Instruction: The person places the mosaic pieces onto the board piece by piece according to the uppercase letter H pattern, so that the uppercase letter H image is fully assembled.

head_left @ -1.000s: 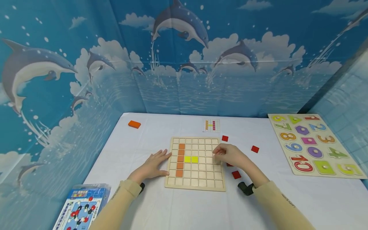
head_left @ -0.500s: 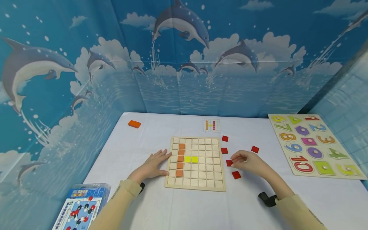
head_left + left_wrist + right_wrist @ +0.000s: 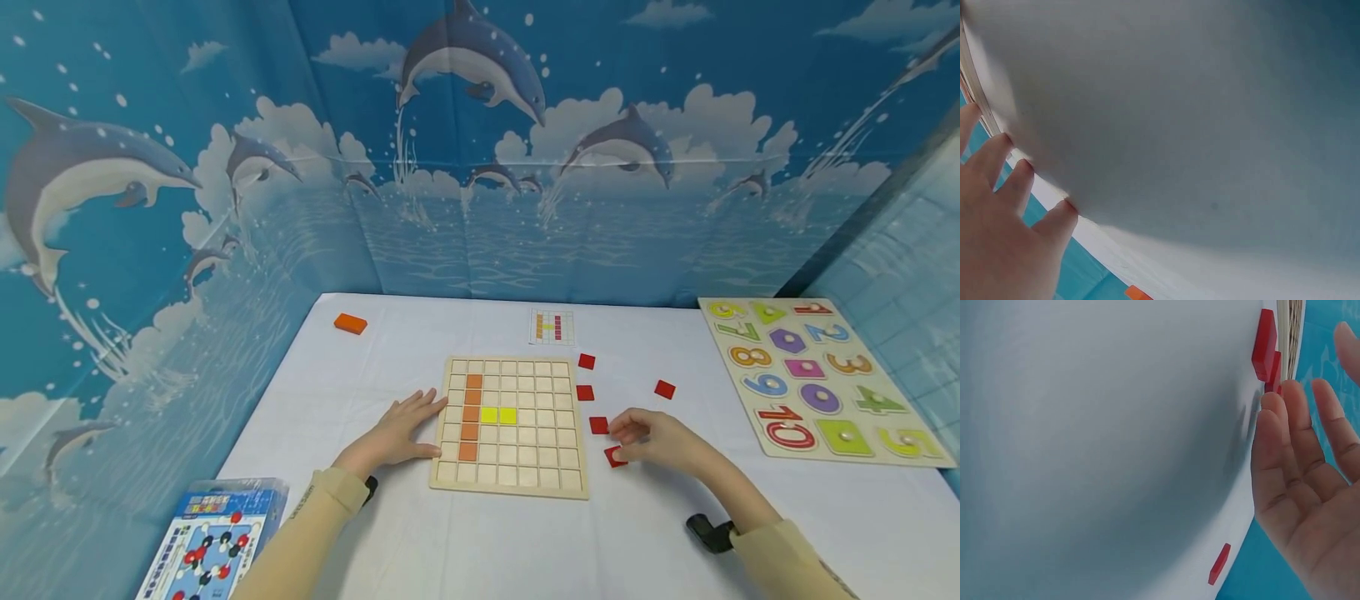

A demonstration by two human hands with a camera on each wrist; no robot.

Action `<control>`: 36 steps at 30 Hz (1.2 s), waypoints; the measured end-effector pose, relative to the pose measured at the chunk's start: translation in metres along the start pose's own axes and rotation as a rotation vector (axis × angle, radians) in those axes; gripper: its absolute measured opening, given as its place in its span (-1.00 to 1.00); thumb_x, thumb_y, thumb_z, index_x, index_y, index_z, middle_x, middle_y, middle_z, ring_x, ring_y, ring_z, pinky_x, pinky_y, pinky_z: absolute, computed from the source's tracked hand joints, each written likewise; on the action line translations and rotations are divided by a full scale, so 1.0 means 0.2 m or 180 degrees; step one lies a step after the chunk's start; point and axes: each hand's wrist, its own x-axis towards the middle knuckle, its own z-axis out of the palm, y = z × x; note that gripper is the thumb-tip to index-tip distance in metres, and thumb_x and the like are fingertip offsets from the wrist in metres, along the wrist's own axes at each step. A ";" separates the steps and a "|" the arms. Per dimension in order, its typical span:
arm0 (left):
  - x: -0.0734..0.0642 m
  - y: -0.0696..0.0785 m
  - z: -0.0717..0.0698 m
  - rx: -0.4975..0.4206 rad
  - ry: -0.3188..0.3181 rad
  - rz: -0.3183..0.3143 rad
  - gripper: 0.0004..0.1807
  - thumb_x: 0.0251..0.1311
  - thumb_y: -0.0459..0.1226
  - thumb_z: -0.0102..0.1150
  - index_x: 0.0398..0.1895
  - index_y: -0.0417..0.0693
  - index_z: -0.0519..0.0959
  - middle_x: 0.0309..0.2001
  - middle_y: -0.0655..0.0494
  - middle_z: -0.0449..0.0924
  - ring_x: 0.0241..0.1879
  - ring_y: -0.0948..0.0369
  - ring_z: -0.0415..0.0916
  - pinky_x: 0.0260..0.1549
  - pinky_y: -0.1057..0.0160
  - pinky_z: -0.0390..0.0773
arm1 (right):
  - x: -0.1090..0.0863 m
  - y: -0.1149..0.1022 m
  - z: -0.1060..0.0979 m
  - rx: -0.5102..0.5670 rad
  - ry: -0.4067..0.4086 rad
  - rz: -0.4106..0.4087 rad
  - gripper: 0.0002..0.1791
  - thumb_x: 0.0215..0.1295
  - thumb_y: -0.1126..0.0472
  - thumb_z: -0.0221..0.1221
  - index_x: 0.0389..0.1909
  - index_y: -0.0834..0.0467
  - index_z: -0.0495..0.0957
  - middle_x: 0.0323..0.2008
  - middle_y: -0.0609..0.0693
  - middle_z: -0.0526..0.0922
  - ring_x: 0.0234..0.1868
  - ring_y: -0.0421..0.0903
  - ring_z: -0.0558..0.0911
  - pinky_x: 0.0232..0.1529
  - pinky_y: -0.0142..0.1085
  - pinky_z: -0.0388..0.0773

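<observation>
A wooden grid board [image 3: 509,490] lies on the white table, with a column of orange tiles [image 3: 470,414] and two yellow tiles [image 3: 498,416] in its cells. My left hand [image 3: 397,432] rests at the board's left edge, fingers spread; the left wrist view shows its fingertips [image 3: 1067,209] at the table. Beside the board's right edge lie several loose red tiles [image 3: 598,425]. Over the nearest red tile [image 3: 613,458] hovers my right hand [image 3: 663,439], thumb partly covering it. In the right wrist view the right hand [image 3: 1310,469] has loosely bent fingers holding nothing, below a red tile [image 3: 1264,345].
Another red tile [image 3: 664,389] lies farther right. A small pattern card [image 3: 552,327] sits behind the board, an orange block [image 3: 350,323] back left. A number puzzle board [image 3: 825,379] occupies the right side. A boxed set [image 3: 213,537] is at front left.
My right hand has moved from the board's right edge out to the right, then toward the nearest red tile, uncovering the red tiles beside the board. The left hand stays still.
</observation>
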 end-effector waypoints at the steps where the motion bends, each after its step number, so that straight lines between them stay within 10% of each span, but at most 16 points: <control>1: 0.00 0.00 0.00 0.0004 0.0003 -0.0005 -0.07 0.12 -0.01 0.38 0.54 0.10 0.15 0.57 -0.05 -0.03 0.57 -0.07 -0.16 0.50 -0.24 -0.13 | 0.00 0.00 0.00 -0.0009 -0.0017 -0.0002 -0.62 0.05 0.15 0.45 -0.11 0.16 0.61 -0.23 -0.04 0.66 -0.18 -0.12 0.57 -0.14 -0.31 0.56; 36: 0.01 0.00 0.01 -0.0013 0.0027 -0.0014 -0.07 0.11 -0.03 0.39 0.53 0.12 0.16 0.57 -0.03 -0.01 0.57 -0.05 -0.15 0.51 -0.20 -0.12 | -0.01 -0.02 0.09 -0.0673 0.0204 -0.0052 -0.67 -0.08 0.28 0.51 -0.34 0.09 0.54 -0.43 -0.04 0.45 -0.33 -0.11 0.43 -0.35 -0.31 0.47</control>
